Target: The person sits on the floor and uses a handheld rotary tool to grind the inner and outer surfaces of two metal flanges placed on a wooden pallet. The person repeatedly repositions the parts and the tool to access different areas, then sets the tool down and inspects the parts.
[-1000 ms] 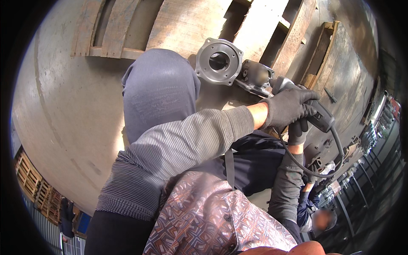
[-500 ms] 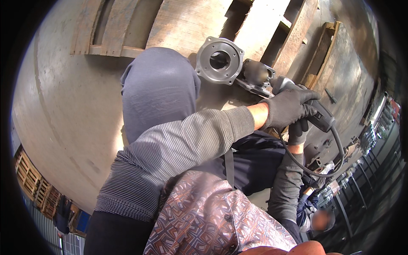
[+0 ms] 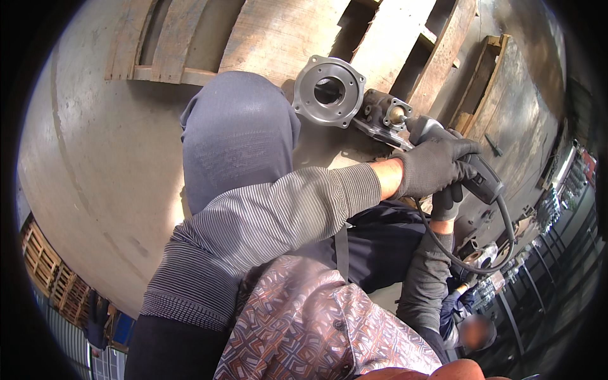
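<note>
My gloved left hand (image 3: 437,166) closes around the upper side of a grey corded die grinder (image 3: 487,182). Lower down, my gloved right hand (image 3: 447,201) grips the same tool from beneath, partly hidden by the left hand and the tool. The grinder's front end points to the left at a small metal casting (image 3: 379,109). A rounded brownish tip (image 3: 397,115) sits at the opening of the casting's square, holed flange; whether it touches the rim I cannot tell. Left of it stands a round machined flange housing (image 3: 329,92) with a central bore and corner lugs.
Wooden pallets (image 3: 278,38) lie beyond the parts, another pallet (image 3: 491,79) to the right. The tool's cord (image 3: 468,258) loops by my right forearm. My bent knee (image 3: 240,133) is left of the housing. Another person (image 3: 465,329) is at lower right, near several metal parts.
The grinder and both hands have shifted very slightly right and down. The flange and brownish tip, blurred before, now show clearly. Both hands keep their hold.
</note>
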Demonstrator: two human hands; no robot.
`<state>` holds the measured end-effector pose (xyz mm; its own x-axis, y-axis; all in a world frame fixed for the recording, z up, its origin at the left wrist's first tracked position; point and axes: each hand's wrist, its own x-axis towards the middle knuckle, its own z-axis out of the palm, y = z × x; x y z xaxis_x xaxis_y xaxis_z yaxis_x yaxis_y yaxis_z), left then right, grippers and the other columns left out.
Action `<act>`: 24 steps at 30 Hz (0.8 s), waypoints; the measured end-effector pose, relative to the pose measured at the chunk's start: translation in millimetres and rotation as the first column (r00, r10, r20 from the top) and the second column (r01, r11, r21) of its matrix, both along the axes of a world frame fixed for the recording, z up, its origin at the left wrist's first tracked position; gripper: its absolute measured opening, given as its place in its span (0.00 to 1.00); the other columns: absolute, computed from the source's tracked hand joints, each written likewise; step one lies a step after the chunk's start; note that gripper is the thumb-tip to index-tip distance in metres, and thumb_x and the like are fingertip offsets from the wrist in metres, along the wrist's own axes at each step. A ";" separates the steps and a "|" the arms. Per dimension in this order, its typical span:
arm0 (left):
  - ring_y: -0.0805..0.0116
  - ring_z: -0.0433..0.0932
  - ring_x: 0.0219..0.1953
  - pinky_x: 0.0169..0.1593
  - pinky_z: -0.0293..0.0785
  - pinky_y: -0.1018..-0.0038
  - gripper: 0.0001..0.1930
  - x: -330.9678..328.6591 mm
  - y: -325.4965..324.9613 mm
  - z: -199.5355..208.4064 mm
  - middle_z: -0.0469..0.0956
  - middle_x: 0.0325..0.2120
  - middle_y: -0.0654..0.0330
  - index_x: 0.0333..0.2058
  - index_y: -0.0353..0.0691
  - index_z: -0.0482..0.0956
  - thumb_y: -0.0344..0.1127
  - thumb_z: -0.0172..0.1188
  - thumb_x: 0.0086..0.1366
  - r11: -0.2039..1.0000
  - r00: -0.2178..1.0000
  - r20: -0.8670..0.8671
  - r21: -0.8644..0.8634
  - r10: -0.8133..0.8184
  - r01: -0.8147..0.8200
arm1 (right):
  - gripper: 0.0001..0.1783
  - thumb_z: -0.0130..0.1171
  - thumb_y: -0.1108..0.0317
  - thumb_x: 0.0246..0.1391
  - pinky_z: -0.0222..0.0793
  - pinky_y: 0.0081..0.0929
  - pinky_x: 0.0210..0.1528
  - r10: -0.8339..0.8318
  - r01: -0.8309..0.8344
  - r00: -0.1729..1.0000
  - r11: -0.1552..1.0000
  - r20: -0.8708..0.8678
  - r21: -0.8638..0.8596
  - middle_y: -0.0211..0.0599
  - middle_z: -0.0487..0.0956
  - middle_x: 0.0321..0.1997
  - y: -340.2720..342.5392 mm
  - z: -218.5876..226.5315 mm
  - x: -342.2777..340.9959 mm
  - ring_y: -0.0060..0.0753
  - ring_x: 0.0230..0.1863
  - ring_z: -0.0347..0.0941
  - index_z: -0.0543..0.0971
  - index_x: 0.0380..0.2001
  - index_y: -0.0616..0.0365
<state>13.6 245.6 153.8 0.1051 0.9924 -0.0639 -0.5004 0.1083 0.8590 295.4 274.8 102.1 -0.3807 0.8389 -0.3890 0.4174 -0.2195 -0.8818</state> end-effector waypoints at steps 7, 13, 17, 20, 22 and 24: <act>0.51 0.84 0.48 0.55 0.79 0.65 0.24 1.8 -1.5 1.4 0.82 0.45 0.43 0.62 0.31 0.75 0.40 0.62 0.75 0.999 0.997 0.075 -0.034 -0.012 0.014 | 0.36 0.40 0.55 0.81 0.49 0.44 0.83 -0.119 0.077 0.978 0.970 -0.172 -0.231 0.42 0.50 0.84 5.9 0.8 16.0 0.42 0.83 0.49 0.42 0.83 0.48; 0.51 0.84 0.49 0.55 0.79 0.64 0.24 0.3 -3.0 5.7 0.82 0.46 0.44 0.62 0.32 0.75 0.41 0.62 0.75 1.000 0.998 -0.054 0.015 0.021 -0.020 | 0.37 0.38 0.51 0.81 0.46 0.45 0.84 -0.318 0.187 0.882 0.913 -0.347 -0.362 0.40 0.47 0.86 1.8 12.1 -2.6 0.42 0.84 0.46 0.42 0.83 0.47; 0.52 0.84 0.50 0.57 0.78 0.64 0.24 -2.2 -3.4 8.7 0.82 0.47 0.45 0.63 0.34 0.75 0.42 0.62 0.75 1.000 1.000 -0.015 -0.022 -0.020 0.019 | 0.36 0.37 0.49 0.81 0.46 0.47 0.83 -0.172 0.129 0.972 0.959 -0.157 -0.253 0.41 0.48 0.85 1.2 13.0 -6.6 0.43 0.84 0.47 0.43 0.83 0.46; 0.52 0.84 0.50 0.57 0.78 0.65 0.25 -3.0 -4.2 9.7 0.82 0.47 0.44 0.64 0.34 0.74 0.42 0.61 0.76 1.000 0.999 -0.040 -0.020 -0.011 0.010 | 0.36 0.37 0.51 0.81 0.47 0.47 0.83 -0.392 0.215 0.853 0.867 -0.346 -0.450 0.42 0.48 0.85 0.8 12.5 -6.2 0.43 0.84 0.47 0.44 0.83 0.45; 0.53 0.84 0.50 0.57 0.78 0.65 0.24 -3.3 -4.5 10.0 0.82 0.48 0.44 0.64 0.34 0.74 0.42 0.61 0.76 0.997 0.999 -0.005 -0.057 -0.052 0.051 | 0.35 0.38 0.52 0.81 0.47 0.46 0.83 -0.354 0.218 0.884 0.891 -0.305 -0.399 0.42 0.48 0.85 -1.3 16.6 -10.0 0.43 0.84 0.48 0.44 0.83 0.45; 0.54 0.84 0.51 0.57 0.78 0.65 0.25 -3.4 -4.6 10.6 0.83 0.49 0.44 0.65 0.34 0.73 0.43 0.61 0.77 1.000 1.000 -0.012 -0.012 -0.024 0.024 | 0.35 0.38 0.52 0.81 0.46 0.46 0.83 -0.276 0.217 0.941 0.935 -0.193 -0.281 0.42 0.49 0.85 -3.7 23.2 -19.2 0.43 0.84 0.48 0.44 0.83 0.45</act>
<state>10.2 241.0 164.4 0.1282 0.9887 -0.0772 -0.4873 0.1306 0.8634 276.2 271.2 125.3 -0.2770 0.8029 -0.5279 0.1175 -0.5169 -0.8479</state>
